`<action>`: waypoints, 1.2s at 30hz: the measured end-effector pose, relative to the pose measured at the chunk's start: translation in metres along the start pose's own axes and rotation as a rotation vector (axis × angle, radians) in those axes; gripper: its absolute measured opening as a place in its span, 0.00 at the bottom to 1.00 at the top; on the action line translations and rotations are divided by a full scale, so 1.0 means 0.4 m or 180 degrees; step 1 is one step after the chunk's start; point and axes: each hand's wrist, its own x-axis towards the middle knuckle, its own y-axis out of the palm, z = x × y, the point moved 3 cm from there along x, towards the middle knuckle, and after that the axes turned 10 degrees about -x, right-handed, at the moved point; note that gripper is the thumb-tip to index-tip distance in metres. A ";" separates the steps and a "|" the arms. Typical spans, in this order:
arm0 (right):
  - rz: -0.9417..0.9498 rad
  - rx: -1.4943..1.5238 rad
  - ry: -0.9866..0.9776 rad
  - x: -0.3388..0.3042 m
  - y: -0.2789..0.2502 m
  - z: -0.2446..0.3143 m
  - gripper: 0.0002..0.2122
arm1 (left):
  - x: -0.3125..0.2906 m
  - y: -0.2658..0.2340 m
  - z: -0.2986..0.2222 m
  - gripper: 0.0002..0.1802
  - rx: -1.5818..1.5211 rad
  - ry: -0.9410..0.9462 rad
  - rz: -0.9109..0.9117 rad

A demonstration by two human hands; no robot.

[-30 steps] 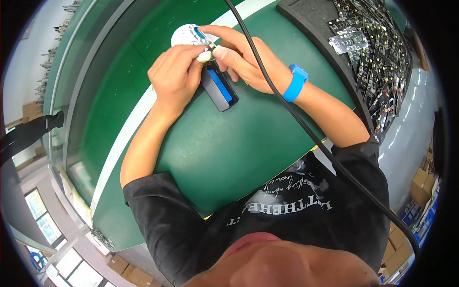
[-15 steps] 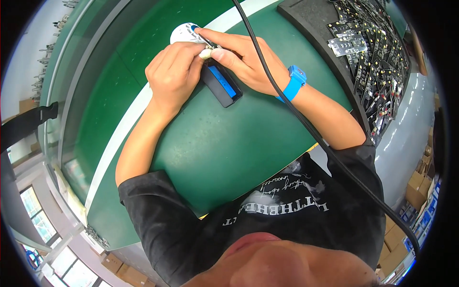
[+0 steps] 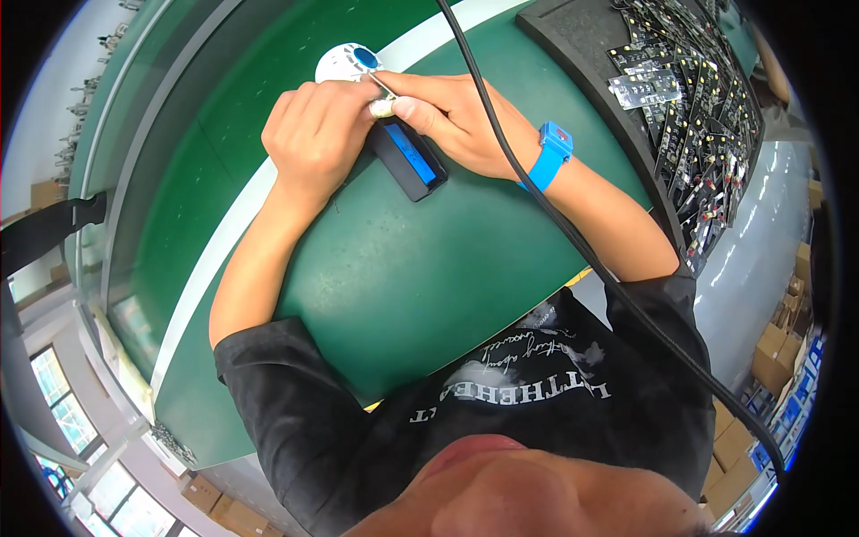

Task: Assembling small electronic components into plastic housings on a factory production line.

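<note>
My left hand (image 3: 315,134) is curled over the near end of a small black module with a blue face (image 3: 412,161), lying on the green bench mat (image 3: 403,277). My right hand (image 3: 456,121), with a blue wristband (image 3: 553,150), pinches a thin metal tool (image 3: 380,85) whose tip reaches toward a round white dish with a blue centre (image 3: 349,61). A small pale piece sits between my two thumbs, too small to identify.
A black tray (image 3: 582,45) filled with several small circuit boards lies at the far right. A black cable (image 3: 555,215) crosses over my right forearm. A white stripe (image 3: 215,268) runs along the mat. Cardboard boxes (image 3: 778,349) stand on the floor to the right.
Both hands stay together over the module and have shifted slightly toward the white dish; the grip looks the same.
</note>
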 end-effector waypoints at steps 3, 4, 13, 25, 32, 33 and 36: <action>0.0502 0.0010 0.0119 0.008 -0.020 0.014 0.19 | 0.001 0.004 0.000 0.14 -0.0092 -0.0126 -0.0076; 0.0484 0.0005 0.0130 0.005 -0.023 0.011 0.19 | 0.002 0.007 -0.002 0.15 -0.0079 -0.0148 -0.0092; 0.0443 -0.0106 -0.0271 0.003 -0.026 -0.015 0.20 | -0.002 -0.002 -0.027 0.18 -0.0061 -0.0261 0.0218; 0.0536 -0.1161 -0.0144 -0.008 -0.135 -0.008 0.21 | 0.040 0.047 0.115 0.26 -0.1248 -0.1046 0.1058; -0.1501 -0.3190 0.0039 -0.184 -0.353 -0.037 0.09 | -0.167 -0.142 0.535 0.28 0.0053 -0.4424 0.0123; -0.1839 -0.3308 -0.0189 -0.225 -0.377 -0.047 0.08 | -0.161 -0.158 0.575 0.28 0.0058 -0.4407 0.0121; -0.1223 -0.3867 0.0876 -0.304 -0.375 -0.175 0.24 | -0.207 -0.214 0.732 0.27 -0.0379 -0.5795 -0.1114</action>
